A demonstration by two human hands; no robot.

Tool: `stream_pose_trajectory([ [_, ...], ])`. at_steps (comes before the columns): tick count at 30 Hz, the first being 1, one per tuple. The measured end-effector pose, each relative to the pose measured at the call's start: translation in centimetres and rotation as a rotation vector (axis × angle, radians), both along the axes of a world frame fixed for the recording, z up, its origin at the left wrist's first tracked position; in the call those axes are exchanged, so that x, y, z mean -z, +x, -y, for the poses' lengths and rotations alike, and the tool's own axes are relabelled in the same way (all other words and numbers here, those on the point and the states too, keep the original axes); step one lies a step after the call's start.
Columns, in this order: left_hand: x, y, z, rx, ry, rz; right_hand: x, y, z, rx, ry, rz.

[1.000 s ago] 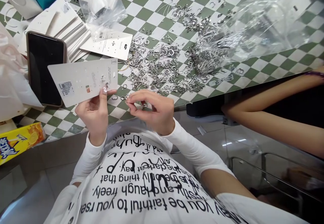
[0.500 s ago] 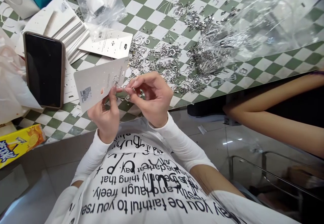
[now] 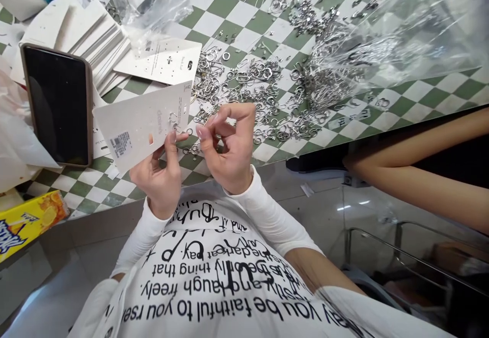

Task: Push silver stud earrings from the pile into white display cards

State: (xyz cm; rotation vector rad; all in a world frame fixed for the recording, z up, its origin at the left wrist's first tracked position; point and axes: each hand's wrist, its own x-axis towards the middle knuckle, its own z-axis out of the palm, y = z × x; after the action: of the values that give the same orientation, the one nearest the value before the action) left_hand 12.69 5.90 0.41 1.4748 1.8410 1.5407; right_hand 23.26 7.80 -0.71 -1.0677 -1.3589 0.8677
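Note:
My left hand (image 3: pixel 161 182) grips the lower right edge of a white jewelry display card (image 3: pixel 138 116), thumb in front and fingers behind. The card is tilted and carries a barcode label and small holes. Small silver-coloured hoops (image 3: pixel 173 120) hang at its right part, just above my left thumb. To the right of the card, my right hand (image 3: pixel 232 157) is apart from it, thumb and index finger pinched together. Whatever lies between those fingertips is too small to make out. Behind my right hand, loose silver-coloured hoops and rings (image 3: pixel 248 85) are spread over the checked table.
A phone (image 3: pixel 59 106) leans at the left beside a stack of white cards (image 3: pixel 103 40). Another card (image 3: pixel 162 57) lies behind the held one. Clear plastic bags (image 3: pixel 420 37) and a yellow box (image 3: pixel 32 221) flank the area. Another person's arm (image 3: pixel 416 175) is at the right.
My right hand has drawn back from the card and left fingertips, leaving a gap. The card stays in my left hand. The view has shifted slightly.

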Motion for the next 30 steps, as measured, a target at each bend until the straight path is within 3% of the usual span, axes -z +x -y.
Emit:
stream_pose_trajectory([
  [10,0.1,0.3,0.1,-0.075,-0.02,-0.08,0.0,0.6,-0.1,-0.005,0.003,0.053],
  [17,0.5,-0.2,0.3,-0.154,-0.059,-0.168,-0.5,0.5,-0.1,0.007,-0.027,-0.076],
  [25,0.6,0.2,0.5,-0.097,-0.037,-0.122,-0.5,0.6,0.3,0.082,-0.068,-0.041],
  [30,1.1,0.4,0.9,-0.071,0.022,-0.064,-0.2,0.4,0.4,0.091,0.057,-0.062],
])
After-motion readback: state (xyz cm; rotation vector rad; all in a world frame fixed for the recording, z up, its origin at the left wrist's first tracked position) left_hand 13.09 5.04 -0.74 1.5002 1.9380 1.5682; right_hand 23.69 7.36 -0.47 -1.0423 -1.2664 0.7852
